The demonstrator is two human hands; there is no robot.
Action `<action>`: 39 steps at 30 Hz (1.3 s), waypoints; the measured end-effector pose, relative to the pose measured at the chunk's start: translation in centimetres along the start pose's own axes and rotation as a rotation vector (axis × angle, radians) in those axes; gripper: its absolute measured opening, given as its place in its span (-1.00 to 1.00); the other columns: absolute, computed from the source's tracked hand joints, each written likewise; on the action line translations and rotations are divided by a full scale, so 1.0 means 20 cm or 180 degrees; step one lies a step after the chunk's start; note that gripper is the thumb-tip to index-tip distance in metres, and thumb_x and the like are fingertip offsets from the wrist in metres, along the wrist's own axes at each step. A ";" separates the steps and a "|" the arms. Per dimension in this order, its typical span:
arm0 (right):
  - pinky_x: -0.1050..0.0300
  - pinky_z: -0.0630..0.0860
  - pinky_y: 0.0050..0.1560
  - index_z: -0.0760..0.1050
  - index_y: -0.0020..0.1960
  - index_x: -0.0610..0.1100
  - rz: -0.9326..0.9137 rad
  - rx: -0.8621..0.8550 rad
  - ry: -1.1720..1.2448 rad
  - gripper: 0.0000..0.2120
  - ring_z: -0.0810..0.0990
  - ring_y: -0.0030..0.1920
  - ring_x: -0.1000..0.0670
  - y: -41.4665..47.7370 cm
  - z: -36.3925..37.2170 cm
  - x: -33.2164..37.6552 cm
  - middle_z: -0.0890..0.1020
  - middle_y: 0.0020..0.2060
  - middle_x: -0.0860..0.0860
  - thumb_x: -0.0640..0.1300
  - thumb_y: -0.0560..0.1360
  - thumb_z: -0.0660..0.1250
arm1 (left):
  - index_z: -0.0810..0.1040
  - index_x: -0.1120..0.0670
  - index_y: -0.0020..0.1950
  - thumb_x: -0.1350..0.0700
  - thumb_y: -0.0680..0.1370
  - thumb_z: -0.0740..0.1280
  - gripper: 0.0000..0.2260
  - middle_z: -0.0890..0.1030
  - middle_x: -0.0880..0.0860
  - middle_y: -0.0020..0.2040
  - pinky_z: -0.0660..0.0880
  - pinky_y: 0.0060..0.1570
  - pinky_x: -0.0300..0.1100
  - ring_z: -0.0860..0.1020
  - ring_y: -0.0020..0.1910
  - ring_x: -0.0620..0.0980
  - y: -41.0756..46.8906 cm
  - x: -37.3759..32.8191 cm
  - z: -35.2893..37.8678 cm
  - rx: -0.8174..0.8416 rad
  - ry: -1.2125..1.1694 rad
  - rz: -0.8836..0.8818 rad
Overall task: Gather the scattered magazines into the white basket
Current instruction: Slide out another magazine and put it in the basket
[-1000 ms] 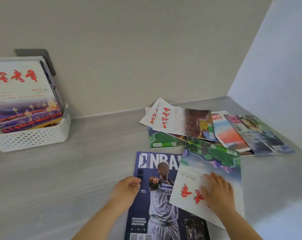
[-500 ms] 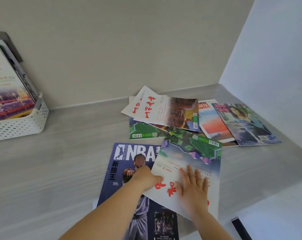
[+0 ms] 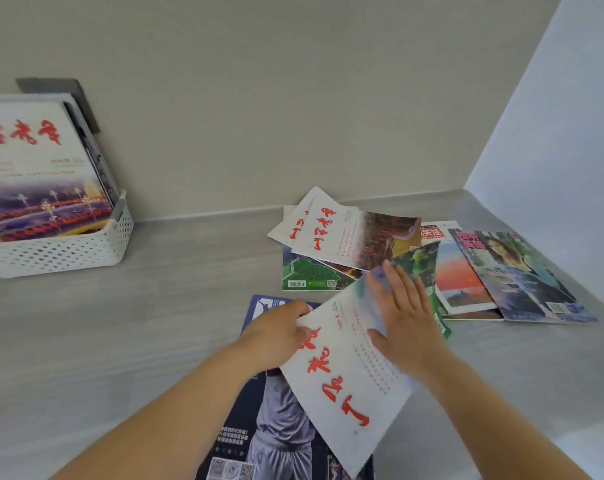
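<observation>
Grip: left hand [image 3: 276, 336] pinches edge of white magazine [image 3: 342, 382]; right hand [image 3: 402, 323] flat on it, fingers spread. It sits atop NBA issue [image 3: 280, 441], basket [image 3: 61, 252] well apart. Risk — floppy one-edge lift slips, or drags NBA issue.

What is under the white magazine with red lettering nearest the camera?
The basketball magazine lies under the white magazine, showing on its left. Its right part is covered; anything else beneath cannot be seen.
</observation>
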State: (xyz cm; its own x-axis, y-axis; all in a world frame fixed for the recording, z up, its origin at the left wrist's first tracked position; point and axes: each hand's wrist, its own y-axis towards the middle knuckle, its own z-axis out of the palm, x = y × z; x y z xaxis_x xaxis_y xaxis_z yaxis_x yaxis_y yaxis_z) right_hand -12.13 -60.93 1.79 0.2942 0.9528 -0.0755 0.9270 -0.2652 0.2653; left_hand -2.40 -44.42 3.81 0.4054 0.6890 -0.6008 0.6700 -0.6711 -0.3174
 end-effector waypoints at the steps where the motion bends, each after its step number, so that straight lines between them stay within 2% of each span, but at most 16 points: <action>1: 0.01 -0.04 0.39 0.30 0.28 -0.13 -0.0158 -0.0105 -0.0027 0.00 0.29 0.27 -0.18 0.05 -0.03 0.01 0.53 0.21 -0.23 0.04 -0.09 0.60 | 0.39 0.03 0.07 0.11 0.55 0.15 -0.88 0.56 0.07 0.12 0.40 -0.09 -0.17 0.52 0.07 0.06 -0.02 0.02 -0.07 -0.0041 0.0061 0.0060; 4: 0.01 -0.11 0.33 0.30 0.26 -0.10 -0.0533 -0.0257 -0.0117 -0.02 0.27 0.28 -0.16 0.21 -0.14 0.10 0.51 0.23 -0.19 0.06 -0.08 0.60 | 0.43 -0.01 0.03 0.12 0.54 0.16 -0.88 0.57 0.06 0.15 0.34 -0.09 -0.22 0.51 0.12 0.06 -0.07 0.06 -0.26 -0.0224 0.0373 0.0207; 7: 0.07 0.06 0.38 0.24 0.36 -0.06 -0.0955 0.0509 -0.0031 -0.28 0.29 0.39 -0.10 0.35 -0.30 0.25 0.41 0.36 -0.08 0.05 0.29 0.45 | 0.47 -0.01 0.06 0.10 0.55 0.16 -0.85 0.59 0.02 0.13 0.35 -0.07 -0.21 0.51 0.11 0.02 -0.13 0.11 -0.43 -0.0334 0.0686 0.0258; 9: 0.14 0.31 0.19 0.32 0.33 -0.01 -0.0844 0.1284 0.0371 -0.54 0.38 0.31 -0.07 0.43 -0.36 0.34 0.44 0.32 -0.04 -0.03 0.45 0.28 | 0.50 0.00 0.11 0.09 0.54 0.17 -0.81 0.60 0.00 0.12 0.40 0.01 -0.17 0.52 0.12 0.00 -0.17 0.14 -0.54 -0.0380 0.0891 0.0265; 11: 0.15 0.35 -0.08 0.48 0.16 -0.10 -0.0737 0.1545 0.0543 -0.72 0.50 0.14 -0.09 0.50 -0.39 0.43 0.57 0.14 -0.08 -0.06 0.47 0.24 | 0.54 0.01 0.09 0.08 0.52 0.24 -0.82 0.63 -0.01 0.07 0.43 -0.01 -0.19 0.54 0.10 0.00 -0.21 0.20 -0.64 -0.0538 0.0808 0.0257; 15: 0.15 0.28 -0.27 0.56 -0.08 -0.19 -0.0582 0.1535 0.1294 -0.85 0.50 -0.12 -0.05 0.64 -0.41 0.60 0.56 -0.20 -0.08 -0.12 0.45 0.30 | 0.58 -0.01 -0.11 0.07 0.43 0.36 -0.94 0.58 -0.10 -0.21 0.40 -0.26 -0.27 0.59 -0.06 -0.03 -0.29 0.35 -0.84 -0.1501 -0.0160 0.0133; 20: 0.17 0.34 -0.21 0.58 -0.07 -0.15 -0.0251 0.1194 0.2184 -0.90 0.51 -0.15 0.01 0.83 -0.47 0.79 0.60 -0.19 -0.08 -0.20 0.44 0.32 | 0.27 0.04 0.38 0.15 0.43 0.38 -0.45 0.40 -0.09 0.26 0.28 0.14 -0.26 0.34 0.26 -0.12 -0.35 0.68 -1.02 -0.2855 -0.1587 0.0080; 24: 0.28 0.36 -0.30 0.57 0.00 -0.26 0.0100 0.0708 0.2988 -0.85 0.50 -0.15 0.04 0.98 -0.48 1.00 0.63 -0.14 -0.12 -0.29 0.44 0.31 | 0.18 0.08 0.41 0.24 0.47 0.33 -0.44 0.36 -0.03 0.28 0.22 0.15 -0.25 0.30 0.35 -0.06 -0.33 1.00 -1.08 -0.2660 -0.2572 -0.0211; 27: 0.42 0.33 -0.52 0.56 -0.03 -0.24 0.0295 0.0460 0.3609 -0.88 0.49 -0.49 0.27 1.10 -0.46 1.19 0.66 -0.46 0.08 -0.31 0.44 0.31 | 0.28 0.06 0.33 0.22 0.52 0.27 -0.60 0.43 -0.06 0.13 0.25 0.09 -0.23 0.38 0.22 -0.07 -0.31 1.15 -1.15 -0.2174 -0.2635 -0.0295; 29: 0.48 0.27 -0.62 0.55 0.00 -0.23 0.0374 0.0342 0.3932 -0.85 0.43 -0.64 0.31 1.18 -0.45 1.33 0.57 -0.51 0.14 -0.32 0.45 0.29 | 0.41 -0.02 0.12 0.17 0.48 0.32 -0.75 0.58 -0.23 -0.08 0.37 0.06 -0.20 0.51 0.02 -0.13 -0.30 1.24 -1.24 -0.1918 -0.2526 -0.0123; 30: 0.49 0.28 -0.62 0.55 0.02 -0.24 0.0382 0.0284 0.4046 -0.83 0.43 -0.63 0.32 1.23 -0.45 1.39 0.56 -0.46 0.12 -0.32 0.45 0.29 | 0.44 -0.05 0.03 0.16 0.44 0.33 -0.78 0.63 -0.29 -0.20 0.44 -0.01 -0.23 0.57 -0.13 -0.22 -0.29 1.28 -1.29 -0.1871 -0.2538 0.0000; 32: 0.48 0.31 -0.60 0.55 0.04 -0.29 0.0435 0.0162 0.4226 -0.82 0.45 -0.61 0.31 1.31 -0.43 1.52 0.58 -0.44 0.13 -0.31 0.45 0.30 | 0.47 0.03 0.05 0.25 0.46 0.31 -0.79 0.67 -0.11 -0.17 0.48 -0.16 -0.28 0.59 -0.36 -0.29 -0.25 1.37 -1.42 -0.2079 -0.2550 -0.0002; 34: 0.46 0.31 -0.62 0.54 0.04 -0.30 0.0564 0.0089 0.4427 -0.81 0.45 -0.63 0.28 1.39 -0.43 1.64 0.56 -0.39 0.05 -0.30 0.45 0.30 | 0.46 0.15 0.11 0.34 0.49 0.25 -0.77 0.61 0.09 -0.13 0.47 -0.24 -0.32 0.55 -0.36 -0.18 -0.22 1.45 -1.57 -0.2487 -0.2291 -0.0130; 36: 0.43 0.39 -0.54 0.53 0.07 -0.31 0.0626 0.0018 0.4628 -0.79 0.51 -0.50 0.24 1.47 -0.42 1.77 0.58 -0.28 -0.03 -0.29 0.45 0.30 | 0.48 0.18 0.10 0.31 0.49 0.26 -0.80 0.53 0.01 -0.23 0.45 -0.27 -0.34 0.46 -0.35 -0.16 -0.18 1.50 -1.72 -0.2880 -0.1860 -0.0229; 38: 0.34 0.49 -0.30 0.51 0.10 -0.32 0.0671 -0.0080 0.4766 -0.77 0.56 -0.27 0.08 1.54 -0.42 1.88 0.58 -0.11 -0.04 -0.29 0.45 0.29 | 0.50 0.19 0.06 0.28 0.50 0.26 -0.85 0.49 -0.05 -0.27 0.49 -0.18 -0.19 0.47 -0.42 -0.15 -0.14 1.56 -1.86 -0.3187 -0.1829 -0.0246; 39: 0.31 0.48 -0.26 0.51 0.11 -0.32 0.0656 -0.0106 0.4759 -0.76 0.55 -0.28 0.10 1.57 -0.41 1.94 0.58 -0.12 -0.03 -0.30 0.45 0.29 | 0.51 0.18 0.01 0.27 0.50 0.27 -0.88 0.47 -0.08 -0.30 0.50 -0.10 -0.11 0.49 -0.49 -0.18 -0.12 1.60 -1.92 -0.3300 -0.1858 -0.0246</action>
State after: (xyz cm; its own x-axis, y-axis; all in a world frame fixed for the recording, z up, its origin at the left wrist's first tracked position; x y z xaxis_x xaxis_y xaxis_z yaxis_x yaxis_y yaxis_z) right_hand 26.51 -31.15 15.18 -0.1052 0.1749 0.9789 0.8886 -0.4253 0.1715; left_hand 32.95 -10.26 13.56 0.1775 0.3090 -0.9344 0.9721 0.0927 0.2153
